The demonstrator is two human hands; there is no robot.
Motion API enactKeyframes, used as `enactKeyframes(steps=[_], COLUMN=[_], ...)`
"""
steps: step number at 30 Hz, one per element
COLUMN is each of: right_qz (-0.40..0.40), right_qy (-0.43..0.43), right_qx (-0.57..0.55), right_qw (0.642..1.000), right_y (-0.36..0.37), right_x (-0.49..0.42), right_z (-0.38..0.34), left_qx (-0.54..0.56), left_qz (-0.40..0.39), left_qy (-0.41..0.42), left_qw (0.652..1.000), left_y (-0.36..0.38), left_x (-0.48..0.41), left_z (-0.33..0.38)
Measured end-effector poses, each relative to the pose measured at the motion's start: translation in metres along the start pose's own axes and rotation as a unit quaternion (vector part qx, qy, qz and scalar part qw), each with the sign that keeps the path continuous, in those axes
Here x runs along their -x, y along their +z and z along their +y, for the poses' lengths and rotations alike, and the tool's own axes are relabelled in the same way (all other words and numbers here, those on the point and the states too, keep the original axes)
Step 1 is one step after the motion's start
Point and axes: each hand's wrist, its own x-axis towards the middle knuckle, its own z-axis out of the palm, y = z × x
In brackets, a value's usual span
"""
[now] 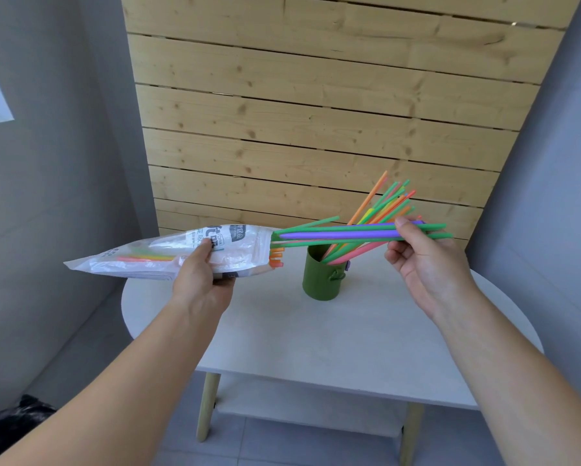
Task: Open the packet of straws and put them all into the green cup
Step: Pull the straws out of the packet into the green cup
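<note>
My left hand (203,280) grips a clear plastic straw packet (154,255) held level above the table's left side, its open mouth pointing right. A few green and purple straws (343,234) stick far out of that mouth, and my right hand (423,260) pinches their far ends. Short orange straw ends (276,257) poke out at the packet's mouth, and more coloured straws show inside it. The green cup (322,277) stands upright on the table below the drawn straws. Several orange, green, pink and yellow straws (383,203) lean to the right inside the cup.
The white round table (316,331) has wooden legs and a lower shelf. A wooden slat panel (316,112) stands right behind it, with grey walls on both sides. A dark bag (17,412) lies on the floor at lower left.
</note>
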Motion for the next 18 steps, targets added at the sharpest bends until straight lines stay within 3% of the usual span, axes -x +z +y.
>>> enactKeyframes(steps=[6, 18], right_qz=[0.032, 0.105], right_qy=[-0.022, -0.093], right_qx=[0.008, 0.080], right_qw=[0.999, 0.987], right_y=[-0.007, -0.021], right_x=[-0.001, -0.006], right_z=[-0.005, -0.014], left_qx=[0.003, -0.014], left_qz=[0.036, 0.033], left_qy=[0.012, 0.018], left_qw=[0.999, 0.999], left_y=[-0.007, -0.008], left_x=[-0.014, -0.021], left_z=[0.009, -0.001])
